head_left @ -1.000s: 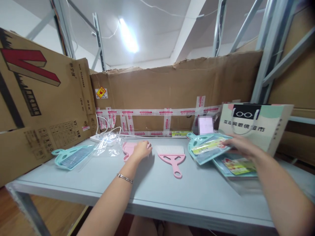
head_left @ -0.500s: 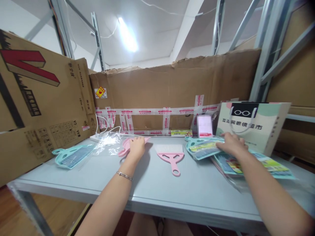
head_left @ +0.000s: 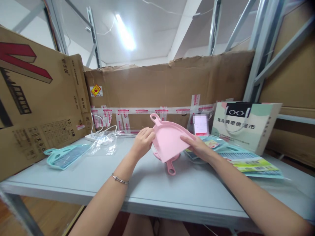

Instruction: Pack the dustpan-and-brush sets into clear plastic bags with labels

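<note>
Between my hands a pink dustpan [head_left: 169,139] is held up above the table, its looped handle pointing up and left. My left hand [head_left: 143,141] is closed on its left edge near the handle. At the right edge my right hand [head_left: 198,147] grips it, thumb on the pan's face. Below and partly behind the dustpan lies a pink hand brush [head_left: 170,167]; its handle shows, while most of its head is hidden.
Teal dustpan sets in clear bags [head_left: 251,160] lie to the right; another teal set [head_left: 67,156] lies at left. A power strip [head_left: 92,137] and clear plastic wrap [head_left: 105,144] sit behind. A paper bag [head_left: 246,126], a phone [head_left: 201,124] and cardboard [head_left: 152,85] stand at the back.
The pink dustpan has been lifted off the table and moved right, over the brush. My right hand has left the teal bagged sets and taken hold of the dustpan's right side.
</note>
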Demonstrator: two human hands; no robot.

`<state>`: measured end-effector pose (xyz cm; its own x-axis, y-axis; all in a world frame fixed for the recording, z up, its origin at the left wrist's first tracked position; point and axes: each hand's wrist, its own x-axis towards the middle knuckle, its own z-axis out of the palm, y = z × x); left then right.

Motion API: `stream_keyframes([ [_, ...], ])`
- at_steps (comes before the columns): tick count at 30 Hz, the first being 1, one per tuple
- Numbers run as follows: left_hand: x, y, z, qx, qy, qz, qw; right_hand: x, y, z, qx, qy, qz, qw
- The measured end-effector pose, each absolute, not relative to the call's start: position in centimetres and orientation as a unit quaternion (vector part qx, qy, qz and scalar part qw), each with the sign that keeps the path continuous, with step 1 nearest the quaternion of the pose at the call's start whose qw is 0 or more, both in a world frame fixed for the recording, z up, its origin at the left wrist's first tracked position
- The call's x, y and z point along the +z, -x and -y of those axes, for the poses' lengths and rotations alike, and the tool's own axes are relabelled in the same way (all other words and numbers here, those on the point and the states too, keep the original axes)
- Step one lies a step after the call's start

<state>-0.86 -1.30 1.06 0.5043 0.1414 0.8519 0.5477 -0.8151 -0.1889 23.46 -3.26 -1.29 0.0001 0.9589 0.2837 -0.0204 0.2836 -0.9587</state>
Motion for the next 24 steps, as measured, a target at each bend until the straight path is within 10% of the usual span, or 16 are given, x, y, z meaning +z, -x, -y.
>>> stream_keyframes([
  [4, 1.1, 0.8, 1.4, -0.609, 0.759, 0.231, -0.012, -1.4, -22.4, 3.9, 0.462, 0.371, 0.539, 0.598],
  [9, 1.0, 0.9, 1.0, -0.509, 0.711, 0.345, -0.341, -2.7, -21.1, 3.2, 0.384, 0.398, 0.569, 0.608],
  [15, 1.1, 1.8, 0.2, -0.614, 0.657, 0.403, -0.169, -3.6, -20.7, 3.2, 0.276, 0.442, 0.694, 0.497],
  [24, 1.4, 3.5, -1.0, -0.752, 0.488, 0.434, -0.088, -2.0, -21.2, 6.5, 0.048, 0.505, 0.857, 0.089],
])
